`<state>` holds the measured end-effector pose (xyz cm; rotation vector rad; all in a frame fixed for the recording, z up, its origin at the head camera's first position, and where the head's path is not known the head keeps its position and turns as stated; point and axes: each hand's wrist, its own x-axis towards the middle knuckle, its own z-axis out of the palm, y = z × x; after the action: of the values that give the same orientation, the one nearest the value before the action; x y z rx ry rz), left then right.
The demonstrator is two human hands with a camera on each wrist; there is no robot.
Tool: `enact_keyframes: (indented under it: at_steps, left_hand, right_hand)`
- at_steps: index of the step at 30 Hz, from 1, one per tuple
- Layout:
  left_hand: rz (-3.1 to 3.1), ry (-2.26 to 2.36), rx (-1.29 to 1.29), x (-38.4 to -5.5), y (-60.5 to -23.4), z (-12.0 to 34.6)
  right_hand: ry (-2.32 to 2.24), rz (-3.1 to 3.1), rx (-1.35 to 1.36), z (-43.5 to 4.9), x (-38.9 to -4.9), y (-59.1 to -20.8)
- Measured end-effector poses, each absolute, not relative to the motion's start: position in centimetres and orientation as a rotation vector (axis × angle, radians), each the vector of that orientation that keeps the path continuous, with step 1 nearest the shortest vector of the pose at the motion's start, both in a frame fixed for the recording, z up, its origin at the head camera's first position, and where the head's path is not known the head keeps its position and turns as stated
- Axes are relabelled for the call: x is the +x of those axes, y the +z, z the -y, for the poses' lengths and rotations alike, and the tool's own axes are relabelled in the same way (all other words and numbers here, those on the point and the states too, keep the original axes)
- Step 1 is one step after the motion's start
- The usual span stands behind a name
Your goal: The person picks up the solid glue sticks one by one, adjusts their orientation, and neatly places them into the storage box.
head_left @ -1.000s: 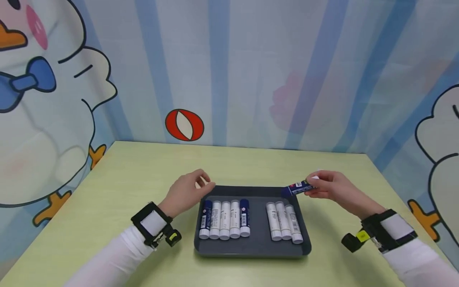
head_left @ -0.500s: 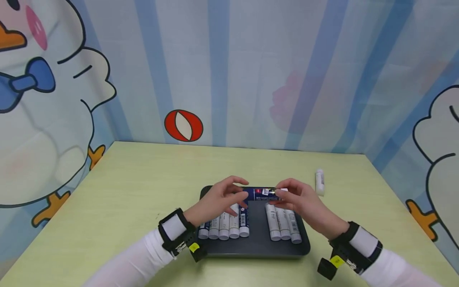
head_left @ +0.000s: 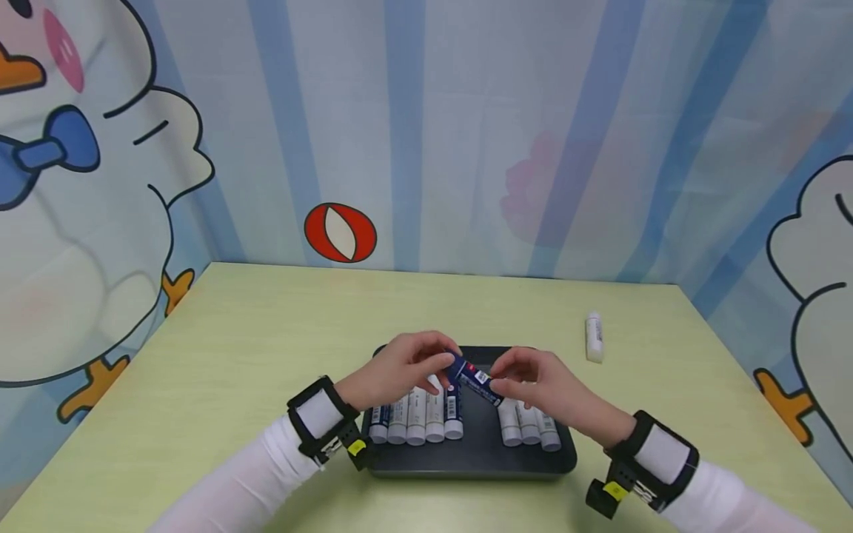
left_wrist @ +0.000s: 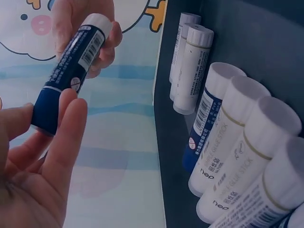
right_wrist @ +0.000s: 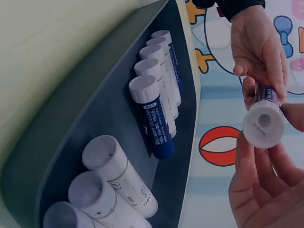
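A blue glue stick [head_left: 477, 379] with a white base is held slantwise over the dark grey tray [head_left: 469, 463], between both hands. My left hand [head_left: 400, 370] pinches its blue cap end between thumb and fingers. At the white base end, my right hand [head_left: 549, 385] has thumb and fingertips around it; the right wrist view looks straight onto that base [right_wrist: 263, 127]. Below the left hand, a row of white and blue glue sticks lies in the tray's left half, including a blue glue stick [head_left: 453, 411] at the row's right end. Three white glue sticks [head_left: 529, 426] lie under the right hand.
A single white glue stick [head_left: 594, 337] lies on the pale green table [head_left: 300, 311] behind and right of the tray. A cartoon-printed curtain [head_left: 460, 133] rises at the table's back edge. The tray has a raised rim.
The right hand brought the blue glue stick leftward from the tray's back right corner. The left hand moved right and now pinches its cap end. The stick has turned from level to slanted.
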<state>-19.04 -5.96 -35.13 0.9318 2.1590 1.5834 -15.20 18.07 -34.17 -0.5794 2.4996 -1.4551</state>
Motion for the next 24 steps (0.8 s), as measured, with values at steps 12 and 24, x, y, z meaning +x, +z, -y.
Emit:
enact_keyframes:
  at_steps: [12, 24]
  left_hand:
    - [-2.172, 1.494, 0.912, -18.9, -35.2, 5.5]
    - [-2.953, 0.916, 0.751, -20.6, -36.9, 11.1]
  right_hand:
    - [-1.244, -2.497, -0.719, -17.2, -15.5, -34.3]
    - [-1.154, -2.588, -0.549, -17.6, -15.8, -34.3]
